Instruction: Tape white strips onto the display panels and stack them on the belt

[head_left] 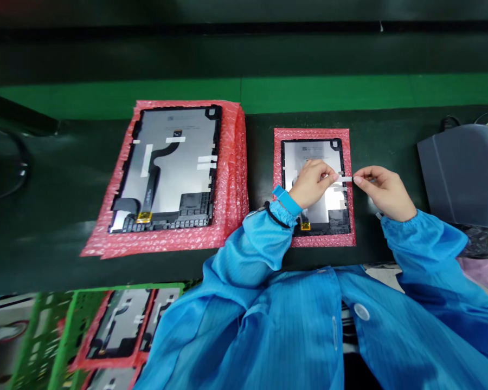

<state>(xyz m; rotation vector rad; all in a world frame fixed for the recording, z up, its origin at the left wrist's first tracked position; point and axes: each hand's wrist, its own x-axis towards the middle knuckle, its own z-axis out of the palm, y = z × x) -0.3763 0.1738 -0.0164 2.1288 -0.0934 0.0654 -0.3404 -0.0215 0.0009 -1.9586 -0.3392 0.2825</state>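
Between left hand (314,183) and right hand (385,193) — white strip (345,179), one end per fingertip pinch.

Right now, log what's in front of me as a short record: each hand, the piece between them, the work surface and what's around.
Left hand: pinching one end of a white strip; blue band on the wrist
Right hand: pinching the strip's other end
Under the strip: right-hand panel, lying flat on pink bubble wrap
Left of that: another panel on a pile of pink wrap
Far right: dark grey object
Lower left: green crate holding more panels
Surface: dark worktop
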